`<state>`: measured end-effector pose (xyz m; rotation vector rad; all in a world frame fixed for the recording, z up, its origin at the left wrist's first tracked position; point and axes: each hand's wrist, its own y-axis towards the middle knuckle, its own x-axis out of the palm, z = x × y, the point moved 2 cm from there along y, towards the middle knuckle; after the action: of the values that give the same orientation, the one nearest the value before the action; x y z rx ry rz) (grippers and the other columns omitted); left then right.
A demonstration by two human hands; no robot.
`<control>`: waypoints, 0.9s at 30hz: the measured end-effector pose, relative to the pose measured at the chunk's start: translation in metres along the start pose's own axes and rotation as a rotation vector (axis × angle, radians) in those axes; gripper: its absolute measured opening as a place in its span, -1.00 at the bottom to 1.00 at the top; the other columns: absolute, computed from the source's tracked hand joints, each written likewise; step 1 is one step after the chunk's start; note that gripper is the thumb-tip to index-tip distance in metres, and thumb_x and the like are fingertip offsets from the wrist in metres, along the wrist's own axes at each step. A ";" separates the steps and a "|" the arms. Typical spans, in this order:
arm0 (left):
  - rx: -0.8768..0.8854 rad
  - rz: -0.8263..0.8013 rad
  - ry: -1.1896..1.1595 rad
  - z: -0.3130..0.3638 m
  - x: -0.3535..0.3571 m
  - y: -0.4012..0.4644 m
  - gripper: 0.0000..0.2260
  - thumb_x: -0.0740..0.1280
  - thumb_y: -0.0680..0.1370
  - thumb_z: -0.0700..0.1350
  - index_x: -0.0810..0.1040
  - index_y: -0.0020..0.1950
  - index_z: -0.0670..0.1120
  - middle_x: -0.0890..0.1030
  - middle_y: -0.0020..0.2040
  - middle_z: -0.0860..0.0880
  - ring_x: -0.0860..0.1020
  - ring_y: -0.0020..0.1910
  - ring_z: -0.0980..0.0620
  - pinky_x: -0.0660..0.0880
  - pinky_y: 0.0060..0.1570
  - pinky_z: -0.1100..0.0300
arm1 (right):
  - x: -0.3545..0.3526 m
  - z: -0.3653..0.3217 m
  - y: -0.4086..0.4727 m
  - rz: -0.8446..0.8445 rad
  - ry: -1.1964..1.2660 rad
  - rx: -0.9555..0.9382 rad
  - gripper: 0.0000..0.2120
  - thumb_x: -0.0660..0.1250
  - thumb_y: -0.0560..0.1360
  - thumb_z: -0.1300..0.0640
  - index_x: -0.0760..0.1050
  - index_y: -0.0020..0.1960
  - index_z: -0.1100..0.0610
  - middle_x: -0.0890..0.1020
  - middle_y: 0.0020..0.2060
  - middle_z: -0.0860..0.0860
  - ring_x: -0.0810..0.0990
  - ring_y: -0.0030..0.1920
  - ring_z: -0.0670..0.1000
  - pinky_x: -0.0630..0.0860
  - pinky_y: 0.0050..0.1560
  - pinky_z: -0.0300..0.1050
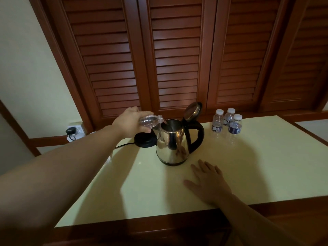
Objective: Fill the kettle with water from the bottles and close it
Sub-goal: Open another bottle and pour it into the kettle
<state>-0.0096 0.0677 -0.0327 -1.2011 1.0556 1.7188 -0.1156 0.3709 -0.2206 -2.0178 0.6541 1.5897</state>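
Observation:
A shiny steel kettle with a black handle stands on the pale table top, off its base. Its lid is tipped up and open. My left hand grips a clear plastic bottle lying nearly level, its uncapped mouth over the kettle's opening, and a thin stream runs in. My right hand rests flat on the table in front of the kettle, fingers apart, holding nothing. Three capped water bottles with dark labels stand together to the right of the kettle.
The black kettle base sits just left of the kettle, its cord running to a plug in a wall socket. Brown louvred doors rise behind the table. The table's wooden front edge is near me.

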 end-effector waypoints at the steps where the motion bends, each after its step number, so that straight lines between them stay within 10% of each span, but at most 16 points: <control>1: 0.012 0.001 0.022 0.001 -0.003 0.000 -0.34 0.55 0.46 0.15 0.40 0.52 0.27 0.40 0.05 -0.02 0.37 0.25 -0.10 0.40 0.30 -0.08 | 0.000 0.000 0.000 0.000 0.002 -0.001 -0.16 -0.11 0.52 -0.53 -0.04 0.68 -0.13 -0.10 0.68 -0.01 -0.14 0.66 0.07 -0.19 0.62 0.16; 27: 0.134 0.009 0.366 0.021 -0.051 0.010 -0.36 0.47 0.51 0.21 0.32 0.56 0.28 0.39 0.06 -0.03 0.37 0.23 -0.10 0.43 0.10 -0.02 | 0.001 0.002 -0.002 0.014 0.017 -0.007 -0.15 -0.10 0.52 -0.54 -0.02 0.67 -0.13 -0.08 0.68 0.00 -0.13 0.66 0.06 -0.18 0.62 0.16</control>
<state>-0.0128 0.0767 0.0225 -1.4583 1.3696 1.4393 -0.1157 0.3731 -0.2215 -2.0381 0.6710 1.5860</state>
